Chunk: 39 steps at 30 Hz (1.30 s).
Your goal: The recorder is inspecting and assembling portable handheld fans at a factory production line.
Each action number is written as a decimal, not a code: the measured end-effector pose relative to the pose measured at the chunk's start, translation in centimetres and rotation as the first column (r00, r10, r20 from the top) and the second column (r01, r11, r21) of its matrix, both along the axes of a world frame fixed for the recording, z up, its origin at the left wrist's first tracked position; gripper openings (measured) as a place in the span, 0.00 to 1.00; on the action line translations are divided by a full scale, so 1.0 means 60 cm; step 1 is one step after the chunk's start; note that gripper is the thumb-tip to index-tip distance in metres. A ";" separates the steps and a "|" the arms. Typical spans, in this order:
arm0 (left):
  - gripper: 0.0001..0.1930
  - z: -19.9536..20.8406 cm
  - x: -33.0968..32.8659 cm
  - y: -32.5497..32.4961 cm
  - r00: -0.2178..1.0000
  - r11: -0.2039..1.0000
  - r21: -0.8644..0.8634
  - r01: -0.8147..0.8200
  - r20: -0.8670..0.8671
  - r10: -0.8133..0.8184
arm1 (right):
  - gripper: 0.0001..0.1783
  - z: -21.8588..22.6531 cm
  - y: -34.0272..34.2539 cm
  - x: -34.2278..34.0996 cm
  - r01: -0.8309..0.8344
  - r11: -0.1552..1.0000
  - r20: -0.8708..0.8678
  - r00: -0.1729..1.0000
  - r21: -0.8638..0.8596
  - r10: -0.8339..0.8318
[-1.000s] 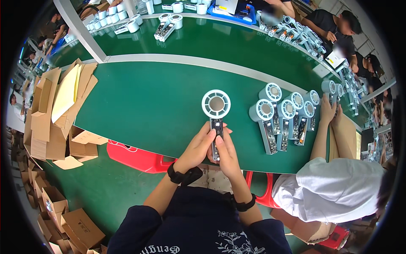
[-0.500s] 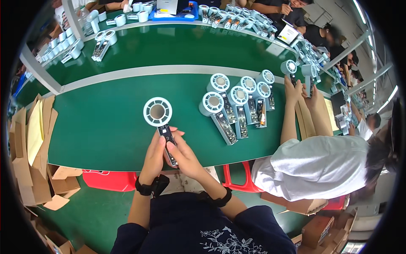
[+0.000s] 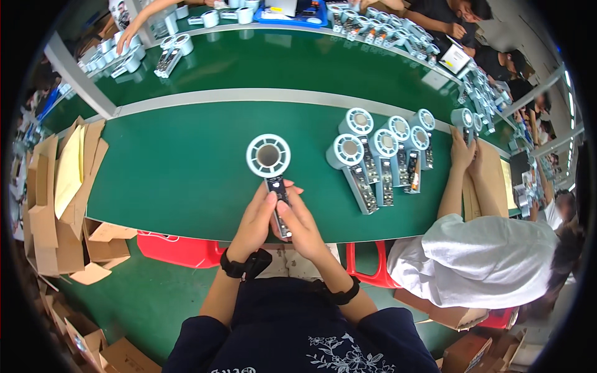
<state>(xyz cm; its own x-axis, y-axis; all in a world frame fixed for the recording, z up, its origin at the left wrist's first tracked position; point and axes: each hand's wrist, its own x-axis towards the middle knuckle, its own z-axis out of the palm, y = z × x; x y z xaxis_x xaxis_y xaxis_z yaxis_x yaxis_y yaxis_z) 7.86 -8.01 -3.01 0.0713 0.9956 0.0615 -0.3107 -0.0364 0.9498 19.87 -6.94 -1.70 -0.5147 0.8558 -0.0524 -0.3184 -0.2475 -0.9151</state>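
Both my hands hold one pale blue hand-held fan housing upright above the green table, its round ringed head away from me. A black circuit board lies exposed along its handle. My left hand wraps the handle's left side, with the thumb on the board. My right hand closes round the other side, its thumb also pressing on the board. To the right of my hands, several similar housings lie grouped on the table, boards facing up. One of them shows an orange cylinder in its handle.
At right a co-worker in a light shirt holds similar housings. A pale rail divides my table from the far one, where more housings and a blue tray stand. Cardboard boxes and a red stool flank me.
The whole view has shifted, so the table's things sit further right in it. My grip looks much the same. The co-worker's hands have come together. A person's arm now reaches over the far left housings.
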 end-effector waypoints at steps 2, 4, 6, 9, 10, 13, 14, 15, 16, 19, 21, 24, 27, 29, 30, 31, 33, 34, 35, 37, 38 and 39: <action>0.21 0.004 0.001 0.002 1.000 1.000 -0.001 0.001 -0.007 -0.001 | 0.15 0.004 0.001 0.001 -0.007 1.000 0.005 1.000 0.009 0.007; 0.19 0.011 0.002 0.002 0.998 1.000 -0.026 0.017 0.058 -0.016 | 0.16 0.009 0.001 0.002 0.007 0.999 0.022 1.000 0.031 -0.007; 0.18 0.017 0.002 0.003 0.996 0.999 -0.043 0.018 0.088 -0.014 | 0.16 0.013 0.003 0.003 -0.007 1.000 0.012 1.000 0.028 0.006; 0.18 0.022 0.002 0.002 0.997 0.999 -0.034 0.031 0.076 -0.028 | 0.17 0.014 0.004 0.002 -0.018 0.999 -0.001 1.000 0.027 0.018; 0.18 0.024 0.001 0.000 0.997 0.999 -0.037 0.025 0.076 -0.022 | 0.16 0.014 0.003 0.002 -0.009 1.000 -0.002 1.000 0.028 0.009; 0.16 0.036 -0.005 -0.012 1.000 0.999 -0.034 -0.026 -0.010 0.025 | 0.15 0.010 -0.003 -0.005 -0.008 1.000 -0.002 1.000 0.027 0.009; 0.16 0.041 -0.013 -0.019 1.000 0.999 -0.033 -0.031 -0.005 0.031 | 0.15 0.005 -0.004 -0.004 -0.022 1.000 -0.037 0.999 0.002 0.022; 0.17 0.049 -0.029 -0.028 0.972 1.000 -0.013 -0.026 -0.232 0.022 | 0.14 -0.001 -0.002 -0.002 -0.036 0.999 -0.070 0.997 -0.023 0.034; 0.18 0.065 -0.044 -0.037 0.894 1.000 0.003 -0.015 -0.447 0.014 | 0.14 -0.004 -0.001 0.002 -0.048 0.998 -0.101 0.994 -0.049 0.043; 0.12 0.155 -0.076 -0.069 0.831 0.978 0.149 -0.147 -0.518 0.204 | 0.17 -0.014 0.010 0.011 -0.010 0.999 -0.091 0.996 -0.032 0.007; 0.13 0.208 -0.074 -0.100 0.887 0.930 0.361 -0.065 -0.407 0.220 | 0.18 -0.016 0.009 0.006 -0.009 0.999 -0.094 0.996 -0.035 0.006; 0.20 0.260 -0.018 -0.100 0.967 0.701 0.708 0.087 0.110 -0.231 | 0.20 -0.004 0.013 0.003 -0.067 0.997 -0.102 0.993 -0.030 0.064; 0.32 0.285 0.000 -0.148 0.820 0.712 0.689 0.139 0.322 -0.472 | 0.21 -0.006 0.016 -0.008 -0.110 0.993 -0.099 0.989 -0.043 0.106; 0.31 0.284 0.014 -0.149 0.811 0.720 0.688 0.091 0.368 -0.454 | 0.22 -0.008 0.023 -0.002 -0.109 0.993 -0.097 0.990 -0.043 0.105; 0.31 0.282 0.024 -0.148 0.806 0.722 0.689 0.070 0.387 -0.447 | 0.22 -0.008 0.027 0.003 -0.048 0.999 -0.100 0.994 -0.022 0.045; 0.31 0.282 0.035 -0.150 0.806 0.726 0.686 0.040 0.407 -0.429 | 0.22 -0.008 0.024 0.004 0.002 1.000 -0.106 0.994 -0.006 -0.003; 0.31 0.276 0.056 -0.155 0.805 0.726 0.688 -0.016 0.440 -0.399 | 0.22 -0.007 0.012 -0.001 0.046 0.999 -0.124 0.991 0.015 -0.043; 0.31 0.271 0.063 -0.159 0.799 0.712 0.701 -0.037 0.449 -0.401 | 0.22 -0.005 0.014 0.000 0.057 0.998 -0.141 0.988 -0.007 -0.057; 0.31 0.265 0.067 -0.160 0.790 0.695 0.716 -0.057 0.458 -0.407 | 0.22 -0.004 0.015 0.003 0.070 0.997 -0.157 0.985 -0.026 -0.073; 0.31 0.245 0.066 -0.169 0.761 0.664 0.743 -0.089 0.480 -0.436 | 0.22 -0.010 0.006 0.006 0.105 0.994 -0.177 0.978 -0.023 -0.107; 0.32 0.219 0.061 -0.196 0.760 0.721 0.691 0.041 0.448 -0.472 | 0.22 -0.015 -0.002 0.001 0.078 0.995 -0.201 0.976 -0.057 -0.088; 0.32 0.181 0.052 -0.217 0.759 0.760 0.630 0.161 0.414 -0.503 | 0.21 -0.014 0.005 -0.002 0.039 0.996 -0.223 0.973 -0.086 -0.057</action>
